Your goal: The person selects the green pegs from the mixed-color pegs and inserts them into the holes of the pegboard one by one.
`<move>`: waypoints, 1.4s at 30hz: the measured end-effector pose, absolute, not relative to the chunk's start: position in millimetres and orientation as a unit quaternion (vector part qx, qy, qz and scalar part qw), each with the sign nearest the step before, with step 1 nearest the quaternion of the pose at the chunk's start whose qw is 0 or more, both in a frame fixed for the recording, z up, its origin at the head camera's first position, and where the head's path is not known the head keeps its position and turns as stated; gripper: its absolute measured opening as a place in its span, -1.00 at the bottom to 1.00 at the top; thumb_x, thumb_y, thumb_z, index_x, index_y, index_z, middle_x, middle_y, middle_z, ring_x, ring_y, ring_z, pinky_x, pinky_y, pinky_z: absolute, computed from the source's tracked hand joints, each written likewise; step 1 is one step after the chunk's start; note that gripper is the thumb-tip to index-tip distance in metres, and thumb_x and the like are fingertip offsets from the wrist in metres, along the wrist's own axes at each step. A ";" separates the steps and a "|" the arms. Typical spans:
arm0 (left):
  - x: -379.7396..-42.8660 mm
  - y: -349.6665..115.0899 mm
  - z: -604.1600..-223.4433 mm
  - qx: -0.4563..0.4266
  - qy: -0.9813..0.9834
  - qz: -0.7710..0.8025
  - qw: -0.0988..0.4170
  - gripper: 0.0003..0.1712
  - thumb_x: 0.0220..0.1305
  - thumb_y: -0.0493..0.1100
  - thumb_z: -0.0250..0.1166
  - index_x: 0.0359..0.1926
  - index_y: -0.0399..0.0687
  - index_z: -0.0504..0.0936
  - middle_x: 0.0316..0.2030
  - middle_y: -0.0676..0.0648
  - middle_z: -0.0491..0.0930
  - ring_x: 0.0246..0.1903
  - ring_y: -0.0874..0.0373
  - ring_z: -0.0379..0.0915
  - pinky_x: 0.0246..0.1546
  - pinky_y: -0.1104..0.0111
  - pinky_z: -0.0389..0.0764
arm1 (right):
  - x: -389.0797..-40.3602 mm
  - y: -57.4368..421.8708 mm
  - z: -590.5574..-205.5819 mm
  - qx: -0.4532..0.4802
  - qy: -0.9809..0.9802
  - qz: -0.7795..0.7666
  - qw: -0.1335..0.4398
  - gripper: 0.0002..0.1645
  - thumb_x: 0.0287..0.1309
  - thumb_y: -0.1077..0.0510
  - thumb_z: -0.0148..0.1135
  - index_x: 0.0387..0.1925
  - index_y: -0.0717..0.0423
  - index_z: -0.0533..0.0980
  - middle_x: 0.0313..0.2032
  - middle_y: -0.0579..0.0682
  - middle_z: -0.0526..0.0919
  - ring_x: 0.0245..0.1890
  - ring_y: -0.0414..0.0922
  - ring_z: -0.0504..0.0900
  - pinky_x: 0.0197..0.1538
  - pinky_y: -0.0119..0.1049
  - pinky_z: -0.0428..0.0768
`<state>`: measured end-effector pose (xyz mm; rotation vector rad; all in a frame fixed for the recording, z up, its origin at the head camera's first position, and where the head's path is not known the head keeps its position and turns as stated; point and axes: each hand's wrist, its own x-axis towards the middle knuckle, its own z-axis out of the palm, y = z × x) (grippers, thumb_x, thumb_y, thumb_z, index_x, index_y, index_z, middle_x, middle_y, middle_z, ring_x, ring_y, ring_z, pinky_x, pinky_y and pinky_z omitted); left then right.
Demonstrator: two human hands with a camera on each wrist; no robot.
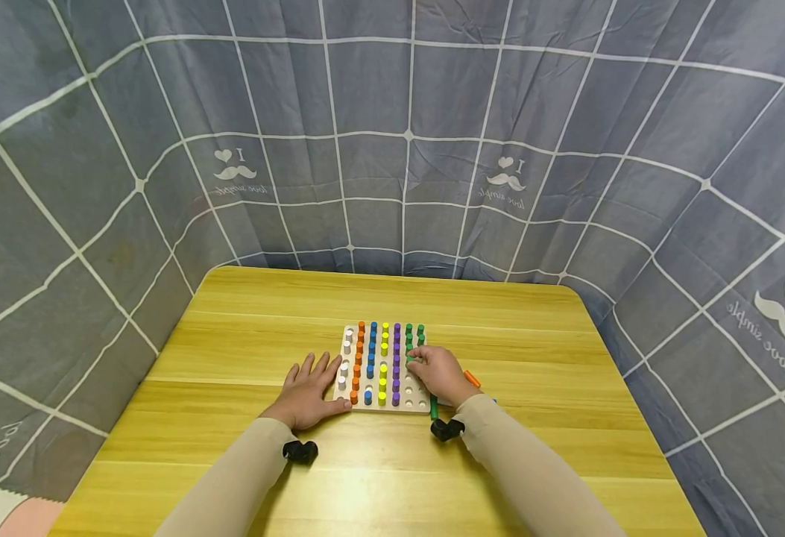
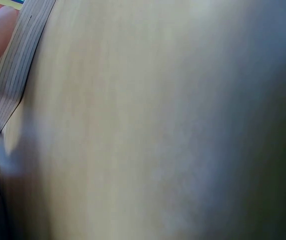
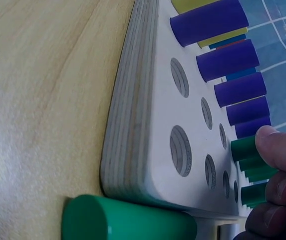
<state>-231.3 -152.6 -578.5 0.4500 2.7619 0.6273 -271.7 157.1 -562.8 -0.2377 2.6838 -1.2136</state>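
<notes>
A pale wooden pegboard (image 1: 373,409) lies mid-table, with columns of white, orange, blue, yellow, purple and green pegs standing in it. My right hand (image 1: 437,373) reaches over its right side and pinches a green peg (image 3: 243,148) at the board's holes, thumb on its end. Other green pegs (image 1: 420,330) stand behind that hand, and purple pegs (image 1: 396,363) line its left side. My left hand (image 1: 308,395) rests with fingers spread at the board's left edge, its thumb at the near corner. In the left wrist view only parts of its fingers show beside the layered board edge (image 2: 20,60).
A loose green peg (image 3: 128,220) lies against the board's right side. An orange peg (image 1: 472,379) lies on the table (image 1: 533,335) beyond the right wrist, partly hidden by it. Round holes (image 3: 181,150) show at the board's near right corner. A grey checked curtain (image 1: 379,89) surrounds the table.
</notes>
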 end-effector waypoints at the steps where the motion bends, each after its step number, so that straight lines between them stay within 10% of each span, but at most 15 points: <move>1: -231.2 -152.7 -578.7 0.155 0.954 0.217 0.137 0.18 0.34 0.52 0.20 0.73 0.15 -0.09 0.70 -0.23 -0.14 0.68 -0.35 -0.42 0.59 -0.31 -0.32 | -271.7 157.3 -562.7 -0.080 0.904 -0.409 0.094 -0.77 0.48 0.10 0.27 0.03 0.05 0.72 -0.48 -0.14 0.68 -0.58 -0.23 0.47 -0.44 -0.37 0.43; 11: -230.0 -152.2 -582.5 0.157 0.951 0.235 0.127 0.19 0.32 0.50 0.24 0.73 0.12 -0.05 0.70 -0.26 -0.12 0.67 -0.37 -0.41 0.58 -0.32 -0.35 | -271.9 157.9 -562.8 -0.087 0.905 -0.406 0.091 -0.73 0.47 0.10 0.28 0.08 0.06 0.72 -0.45 -0.15 0.72 -0.56 -0.23 0.49 -0.42 -0.36 0.47; 19: -229.1 -150.2 -574.5 0.155 0.951 0.233 0.133 0.17 0.34 0.45 0.25 0.72 0.09 -0.05 0.69 -0.26 -0.12 0.67 -0.37 -0.39 0.59 -0.32 -0.32 | -270.9 159.4 -563.9 -0.102 0.914 -0.382 0.089 -0.63 0.44 0.06 0.31 0.17 0.10 0.70 -0.78 -0.18 0.38 -0.73 -0.27 0.32 -0.51 -0.39 0.34; 42: -230.2 -150.9 -576.3 0.153 0.953 0.221 0.138 0.18 0.35 0.50 0.21 0.73 0.14 -0.09 0.70 -0.22 -0.16 0.68 -0.35 -0.44 0.59 -0.31 -0.33 | -239.3 196.5 -550.6 -0.113 0.927 -0.345 0.092 -0.67 0.39 0.05 0.38 0.09 0.08 0.73 -0.69 -0.15 0.39 -0.70 -0.24 0.30 -0.58 -0.39 0.30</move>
